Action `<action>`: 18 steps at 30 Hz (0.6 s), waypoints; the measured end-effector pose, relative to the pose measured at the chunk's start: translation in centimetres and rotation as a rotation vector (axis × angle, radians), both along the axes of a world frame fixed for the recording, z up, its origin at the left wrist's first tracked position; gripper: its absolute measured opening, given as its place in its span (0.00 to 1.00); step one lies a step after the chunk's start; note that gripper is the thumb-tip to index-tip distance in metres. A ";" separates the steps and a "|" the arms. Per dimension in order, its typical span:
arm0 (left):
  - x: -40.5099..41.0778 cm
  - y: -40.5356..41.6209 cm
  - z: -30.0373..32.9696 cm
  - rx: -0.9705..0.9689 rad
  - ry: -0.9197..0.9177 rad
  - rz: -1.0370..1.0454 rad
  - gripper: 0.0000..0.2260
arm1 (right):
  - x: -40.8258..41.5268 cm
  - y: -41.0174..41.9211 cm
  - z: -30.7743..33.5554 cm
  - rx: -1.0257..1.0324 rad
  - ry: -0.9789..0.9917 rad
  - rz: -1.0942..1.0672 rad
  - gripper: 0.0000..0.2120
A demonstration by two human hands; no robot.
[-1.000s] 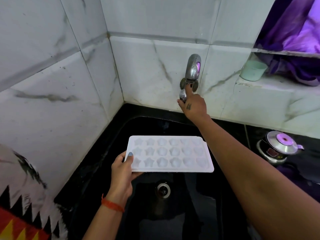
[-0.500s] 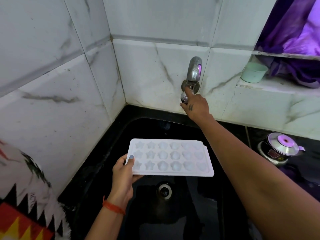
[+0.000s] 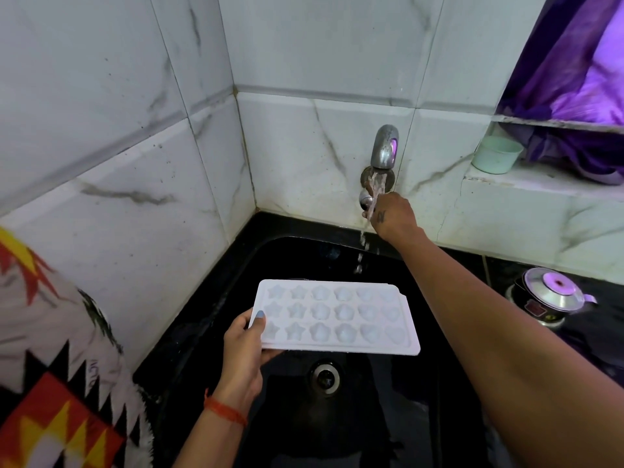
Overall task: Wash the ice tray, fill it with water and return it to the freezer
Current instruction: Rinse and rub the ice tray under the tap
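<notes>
A white ice tray [image 3: 337, 315] with star and heart shaped cells is held level over the black sink [image 3: 270, 251]. My left hand [image 3: 244, 346] grips its left edge, thumb on top. My right hand [image 3: 393, 216] reaches to the wall and holds the tap's knob [image 3: 365, 199] below the chrome spout [image 3: 384, 148]. Water [image 3: 366, 228] runs from the spout past my right hand and falls into the sink just behind the tray's far edge.
The sink drain [image 3: 326, 376] lies under the tray. A steel pot with a lid [image 3: 550, 295] stands on the black counter at right. A pale green cup [image 3: 496, 153] sits on the ledge by purple cloth [image 3: 580, 79]. Marble-tiled walls close the left and back.
Water has started to flow from the spout, which was dry before. My right hand stays on the knob and the tray stays in place over the sink.
</notes>
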State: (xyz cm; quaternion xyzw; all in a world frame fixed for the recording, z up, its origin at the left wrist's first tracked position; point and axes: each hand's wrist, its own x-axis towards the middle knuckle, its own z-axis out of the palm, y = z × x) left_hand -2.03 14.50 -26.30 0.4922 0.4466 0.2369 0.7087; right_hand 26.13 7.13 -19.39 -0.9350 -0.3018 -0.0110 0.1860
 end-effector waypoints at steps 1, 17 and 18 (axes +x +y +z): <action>-0.1 0.0 0.0 0.002 -0.002 0.002 0.08 | -0.1 -0.3 -0.1 0.012 0.004 0.009 0.18; -1.3 -0.1 1.4 0.196 -0.188 -0.144 0.09 | -8.9 -9.9 -5.0 0.429 1.269 -0.355 0.36; -1.4 -0.2 1.5 0.217 -0.198 -0.154 0.10 | -9.2 -9.9 -4.7 0.517 1.277 -0.356 0.34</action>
